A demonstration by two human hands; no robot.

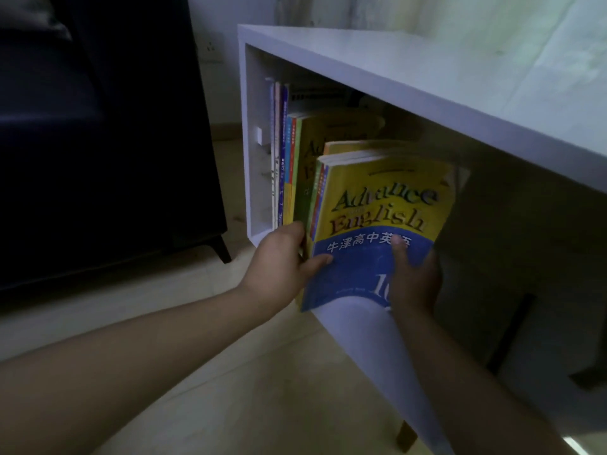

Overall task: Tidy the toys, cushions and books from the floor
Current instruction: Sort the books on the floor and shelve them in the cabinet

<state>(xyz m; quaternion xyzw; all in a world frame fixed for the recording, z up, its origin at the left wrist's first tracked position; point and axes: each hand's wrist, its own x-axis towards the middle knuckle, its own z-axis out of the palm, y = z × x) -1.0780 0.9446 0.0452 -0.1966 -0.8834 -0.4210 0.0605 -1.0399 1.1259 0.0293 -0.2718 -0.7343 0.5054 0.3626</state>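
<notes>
Our left hand (282, 261) pinches spine corner of textbook stack (377, 208), thumb on blue cover. Right hand (415, 284) clamps lower edge, thumb on top. Stack sits half inside white cabinet (394, 64) cubby, leaning toward shelved books (284, 152). Thin glossy paperbacks, floppy, probably slide apart, so we reckon squeeze both bottom corners, spines together.

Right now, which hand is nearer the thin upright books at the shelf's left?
Left. Left hand just below the upright books; right hand farther right, thumb on blue cover.
</notes>
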